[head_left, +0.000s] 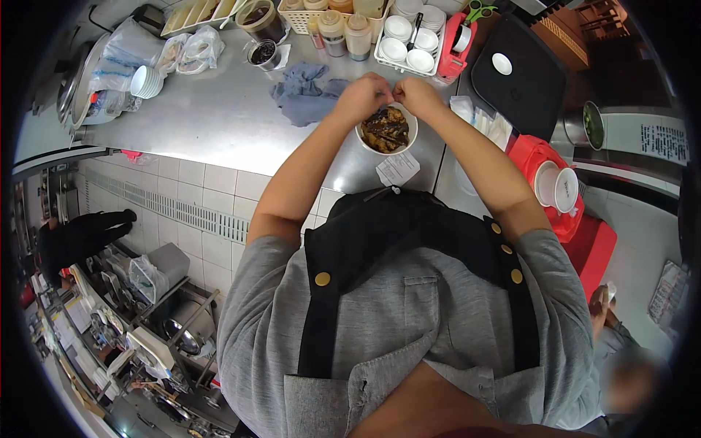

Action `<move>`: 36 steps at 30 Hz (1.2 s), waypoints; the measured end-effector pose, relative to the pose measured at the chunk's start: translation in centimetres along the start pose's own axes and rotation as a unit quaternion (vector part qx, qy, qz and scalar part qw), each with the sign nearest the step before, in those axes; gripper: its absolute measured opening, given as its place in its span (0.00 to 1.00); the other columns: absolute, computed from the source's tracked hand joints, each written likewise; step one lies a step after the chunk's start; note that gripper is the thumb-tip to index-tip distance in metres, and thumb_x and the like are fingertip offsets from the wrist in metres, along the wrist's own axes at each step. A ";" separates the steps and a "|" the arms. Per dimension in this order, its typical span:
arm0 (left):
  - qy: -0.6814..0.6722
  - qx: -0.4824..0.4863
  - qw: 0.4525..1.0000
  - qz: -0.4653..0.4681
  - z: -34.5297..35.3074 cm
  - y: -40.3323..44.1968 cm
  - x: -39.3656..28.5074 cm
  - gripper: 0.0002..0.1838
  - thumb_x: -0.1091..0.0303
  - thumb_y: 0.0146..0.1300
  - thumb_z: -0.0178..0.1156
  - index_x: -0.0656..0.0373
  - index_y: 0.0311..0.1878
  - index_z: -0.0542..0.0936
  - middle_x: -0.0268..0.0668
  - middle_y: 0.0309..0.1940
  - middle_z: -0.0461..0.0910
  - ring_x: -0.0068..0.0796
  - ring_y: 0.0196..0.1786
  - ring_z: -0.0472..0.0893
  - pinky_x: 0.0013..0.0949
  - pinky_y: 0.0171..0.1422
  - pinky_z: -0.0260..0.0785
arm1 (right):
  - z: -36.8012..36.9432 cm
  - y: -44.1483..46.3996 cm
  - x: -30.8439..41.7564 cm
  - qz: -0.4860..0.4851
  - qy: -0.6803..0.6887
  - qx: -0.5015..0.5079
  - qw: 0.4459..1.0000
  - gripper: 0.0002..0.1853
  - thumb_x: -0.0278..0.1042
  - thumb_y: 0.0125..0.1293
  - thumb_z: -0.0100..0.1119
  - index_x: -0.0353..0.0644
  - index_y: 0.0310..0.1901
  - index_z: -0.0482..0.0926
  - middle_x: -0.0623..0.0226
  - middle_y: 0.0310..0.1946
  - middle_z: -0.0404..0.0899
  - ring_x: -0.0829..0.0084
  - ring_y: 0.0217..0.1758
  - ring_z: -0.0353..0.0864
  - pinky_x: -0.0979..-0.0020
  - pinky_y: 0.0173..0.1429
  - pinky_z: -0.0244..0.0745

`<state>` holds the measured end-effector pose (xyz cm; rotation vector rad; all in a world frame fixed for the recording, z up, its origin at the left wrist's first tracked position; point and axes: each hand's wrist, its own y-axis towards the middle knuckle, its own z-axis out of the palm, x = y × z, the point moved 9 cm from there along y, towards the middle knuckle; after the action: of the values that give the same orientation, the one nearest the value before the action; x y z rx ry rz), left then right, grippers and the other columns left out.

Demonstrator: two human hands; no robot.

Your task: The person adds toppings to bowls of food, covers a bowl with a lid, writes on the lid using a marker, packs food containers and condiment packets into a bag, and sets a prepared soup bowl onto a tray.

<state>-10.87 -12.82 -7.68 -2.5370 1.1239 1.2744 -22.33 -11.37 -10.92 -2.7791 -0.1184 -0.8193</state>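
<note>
It is hard to see what the fingers are doing. The left hand (pixel 363 97) and the right hand (pixel 418 96) have their fingertips bent in close together, and I cannot tell if they pinch something small or just the edge of the white bowl (pixel 414 132). They hide part of the bowl's far rim. The bowl is full of dark brown food (pixel 385 133), but what kind of food is hard to say. A paper slip (pixel 398 169) lies by the near side of the bowl, and its print is too small to read. The green scissors (pixel 479 10) are cut off by the top edge. The green stuff in the metal pot (pixel 593 125) on the right is not clear. One person (pixel 87 237) in dark clothes at the far left is hard to make out, and another person's hand (pixel 600 310) shows partly behind the grey sleeve (pixel 555 285).

The bowl sits on the shiny worktop (pixel 197 109), just below the two hands in the view, so it is nearer to the body than they are. Both hands are at its far rim. A blue-grey cloth (pixel 307 95) lies beside the left hand. Past the right hand, small white dishes (pixel 398 28) sit in a white rack.
</note>
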 end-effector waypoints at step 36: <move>-0.016 -0.194 0.961 -0.197 -1.2 -7.2 1.6 0.10 0.72 0.45 0.70 0.61 0.30 0.78 0.37 0.26 0.74 0.33 0.28 0.76 0.34 0.35 0.69 | 1.0 -0.2 3.4 -0.156 -0.020 -0.104 0.982 0.06 0.33 0.60 0.60 0.48 0.37 0.86 0.64 0.36 0.77 0.59 0.48 0.76 0.59 0.50 0.74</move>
<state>-4.79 -8.97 -9.73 -2.7940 0.3483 1.5268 -19.00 -10.91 -9.90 -3.0203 -0.5159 -0.8931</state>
